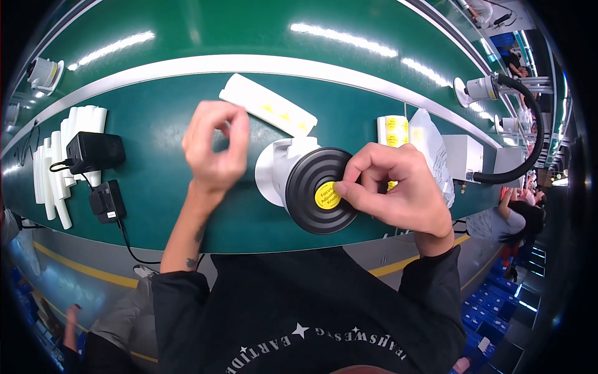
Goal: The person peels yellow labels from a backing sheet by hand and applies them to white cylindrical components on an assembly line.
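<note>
A white, rounded device [280,165] with a ridged black disc face [305,215] lies in front of me on the green bench. A round yellow sticker [325,197] sits at the disc's middle. My right hand [398,187] pinches at the sticker's right edge with thumb and index finger. Left of the device, my left hand [215,143] hovers over the bench, thumb and index finger curled into a ring; nothing shows between them. Beyond both hands lies a white strip [271,106] with a few yellow stickers on it.
Right of the device are a sheet of yellow stickers [392,129], a clear plastic bag [430,146] and a white box [464,159]. White tubes [59,168], a black cube-shaped device [94,153] and a black adapter [107,201] with a cable lie left. A black flexible hose [536,131] curves at right.
</note>
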Demonstrator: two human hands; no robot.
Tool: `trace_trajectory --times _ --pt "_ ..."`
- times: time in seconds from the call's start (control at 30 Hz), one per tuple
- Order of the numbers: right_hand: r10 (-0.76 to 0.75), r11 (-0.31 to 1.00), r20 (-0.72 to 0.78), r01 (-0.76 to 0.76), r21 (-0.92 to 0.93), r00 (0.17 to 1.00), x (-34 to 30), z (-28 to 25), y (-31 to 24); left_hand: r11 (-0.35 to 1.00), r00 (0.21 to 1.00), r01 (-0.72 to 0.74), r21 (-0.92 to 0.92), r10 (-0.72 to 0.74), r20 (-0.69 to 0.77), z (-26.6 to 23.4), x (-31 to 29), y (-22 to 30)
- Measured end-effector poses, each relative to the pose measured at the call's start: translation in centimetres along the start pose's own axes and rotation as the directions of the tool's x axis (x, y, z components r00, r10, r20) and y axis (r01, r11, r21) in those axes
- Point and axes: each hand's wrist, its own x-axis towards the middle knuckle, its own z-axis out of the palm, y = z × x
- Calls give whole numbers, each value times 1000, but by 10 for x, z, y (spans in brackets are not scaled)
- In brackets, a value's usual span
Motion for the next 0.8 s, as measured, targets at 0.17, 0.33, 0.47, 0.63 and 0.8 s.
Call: trace_trajectory --times 0.17,0.33,0.47,0.63,0.8 --pt "32 999 -17 -31 17 999 1 0 2 811 805 -535 -237 574 147 -11 -14 37" --pt "50 998 -15 -50 28 999 1 0 0 764 698 -598 -240 644 313 -15 -19 45" --pt "40 999 0 -40 36 999 1 1 2 752 638 -634 -179 640 429 -17 -19 48" --pt "39 999 -3 -39 37 999 1 2 2 721 613 -683 -116 653 445 -13 -23 44" --pt "54 998 6 -54 37 999 3 0 1 723 618 -683 -99 645 450 -13 -22 44"
